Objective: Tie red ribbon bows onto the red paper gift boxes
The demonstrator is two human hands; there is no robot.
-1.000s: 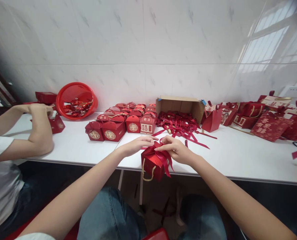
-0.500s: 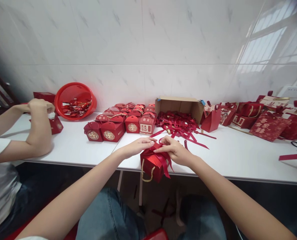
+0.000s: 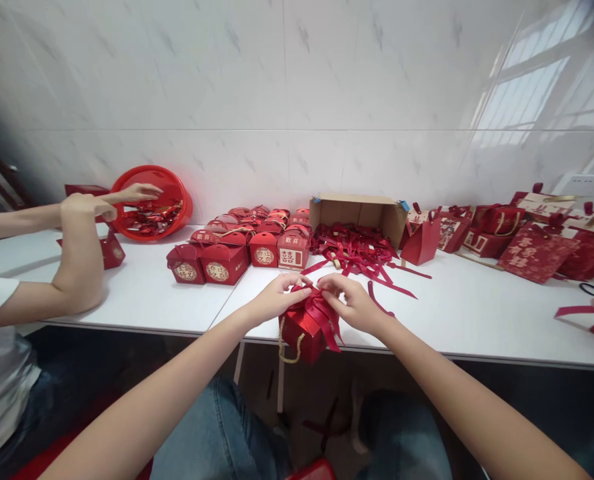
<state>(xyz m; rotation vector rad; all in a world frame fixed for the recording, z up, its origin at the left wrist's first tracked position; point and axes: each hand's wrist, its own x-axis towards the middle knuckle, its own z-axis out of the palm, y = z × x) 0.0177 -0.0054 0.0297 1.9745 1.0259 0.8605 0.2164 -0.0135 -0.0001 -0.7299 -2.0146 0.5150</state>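
Observation:
A shiny red gift box (image 3: pixel 304 337) with a gold rope handle (image 3: pixel 289 351) sits at the table's front edge, partly overhanging it. Dark red ribbon (image 3: pixel 323 315) is gathered in a bow on its top, with tails hanging down the right side. My left hand (image 3: pixel 283 295) is at the left of the bow, thumb and fingers closed on the ribbon. From the right, my right hand (image 3: pixel 349 301) pinches the ribbon too, its fingertips close to the left ones. The knot itself is partly hidden by the fingers.
Rows of filled red boxes (image 3: pixel 227 262) stand behind to the left. An open carton (image 3: pixel 359 208) spills loose ribbons (image 3: pixel 354 247). Red gift bags (image 3: pixel 537 250) stand at right. At left, a co-worker's hand (image 3: pixel 139 192) is at a red basket (image 3: pixel 189 210) of wrapped sweets.
My hands have shifted slightly around the bow, and the right index finger no longer lies across it. The co-worker at left has stretched a hand to the basket.

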